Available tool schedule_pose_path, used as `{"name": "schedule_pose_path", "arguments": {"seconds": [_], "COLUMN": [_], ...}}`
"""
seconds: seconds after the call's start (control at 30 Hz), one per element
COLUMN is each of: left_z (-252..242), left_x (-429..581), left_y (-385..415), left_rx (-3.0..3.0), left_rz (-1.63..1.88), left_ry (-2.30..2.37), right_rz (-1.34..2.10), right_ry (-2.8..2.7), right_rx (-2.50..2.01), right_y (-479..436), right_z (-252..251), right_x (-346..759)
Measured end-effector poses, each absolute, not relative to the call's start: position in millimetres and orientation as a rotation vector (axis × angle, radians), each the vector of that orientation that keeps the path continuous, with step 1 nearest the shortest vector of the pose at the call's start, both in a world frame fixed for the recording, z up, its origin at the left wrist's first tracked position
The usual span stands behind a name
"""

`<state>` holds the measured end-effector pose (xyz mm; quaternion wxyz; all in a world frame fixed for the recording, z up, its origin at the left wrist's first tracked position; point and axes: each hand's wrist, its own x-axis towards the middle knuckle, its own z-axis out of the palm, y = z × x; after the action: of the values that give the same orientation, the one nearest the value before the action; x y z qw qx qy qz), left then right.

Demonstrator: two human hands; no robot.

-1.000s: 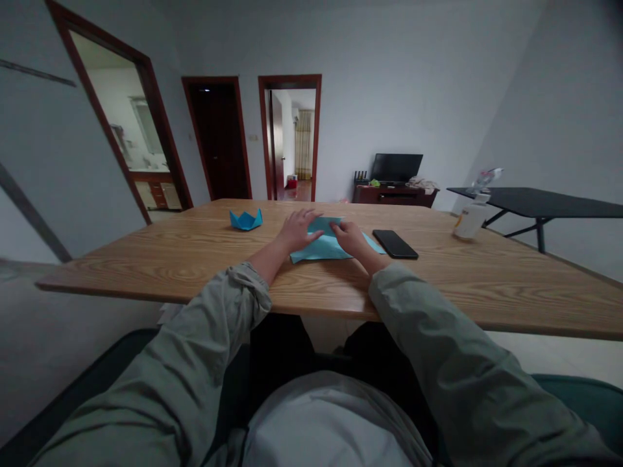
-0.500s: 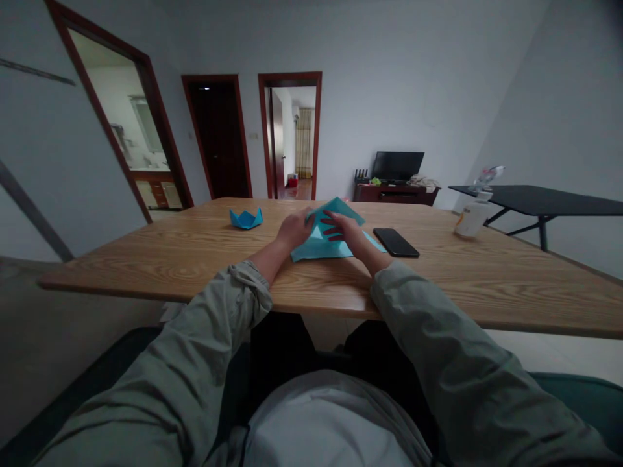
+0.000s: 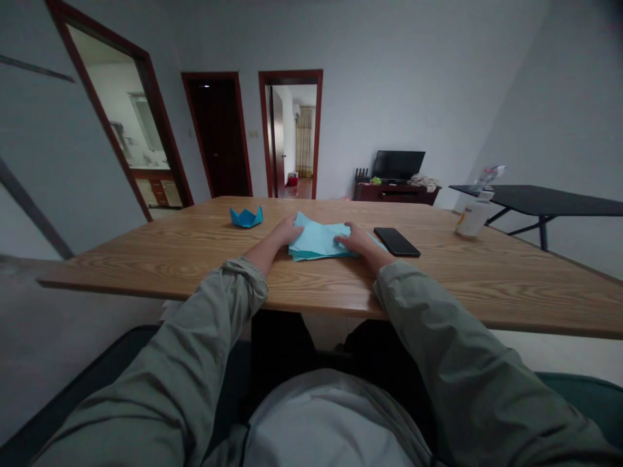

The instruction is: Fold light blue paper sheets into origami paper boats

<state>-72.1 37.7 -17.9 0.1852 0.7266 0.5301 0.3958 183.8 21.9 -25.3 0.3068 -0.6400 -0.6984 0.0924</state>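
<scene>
A light blue sheet of paper (image 3: 318, 235) lies spread between my hands on the wooden table, creased and uneven along its edges. Beneath it, another blue sheet (image 3: 321, 256) shows along the near side. My left hand (image 3: 286, 231) pinches the upper sheet's left edge, with the thumb on top. At the right side, my right hand (image 3: 357, 240) has its thumb on the paper and its fingers curled at the edge, partly hidden. A darker blue folded paper shape with pointed corners (image 3: 246, 218) stands to the left of my left hand.
A black phone (image 3: 396, 242) lies just right of my right hand. Farther right stands a white bottle (image 3: 472, 218) with clear plastic on top. The wooden table (image 3: 195, 266) has its near edge under my forearms. Behind it are a black table (image 3: 549, 200) and a television (image 3: 399, 166).
The raised, folded paper has come down and now lies flatter, its lighter face up. My left hand shifted slightly left and lower; my right hand moved a little right, to the paper's right side.
</scene>
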Motion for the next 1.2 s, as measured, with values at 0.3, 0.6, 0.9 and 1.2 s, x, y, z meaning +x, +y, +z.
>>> {"name": "schedule_pose_path", "arguments": {"seconds": [0.3, 0.6, 0.9, 1.2], "left_z": [-10.5, 9.9, 16.2, 4.6], "left_x": [-75.1, -45.1, -11.8, -87.8], "left_y": [36.1, 11.9, -8.7, 33.5], "left_rx": [2.056, 1.805, 1.879, 1.502], "left_rz": [1.385, 1.966, 1.762, 1.427], "left_ry": [1.632, 1.329, 0.912, 1.714], "right_rz": [0.087, 0.108, 0.413, 0.291], "right_ry": [-1.843, -1.980, -1.719, -1.909], "right_rx": [-1.726, -1.161, -1.040, -1.747], "right_y": [14.6, -20.9, -5.1, 25.8], "right_z": [-20.4, -5.2, 10.9, -8.7], "right_x": [185.5, 125.7, 122.4, 191.0]}}
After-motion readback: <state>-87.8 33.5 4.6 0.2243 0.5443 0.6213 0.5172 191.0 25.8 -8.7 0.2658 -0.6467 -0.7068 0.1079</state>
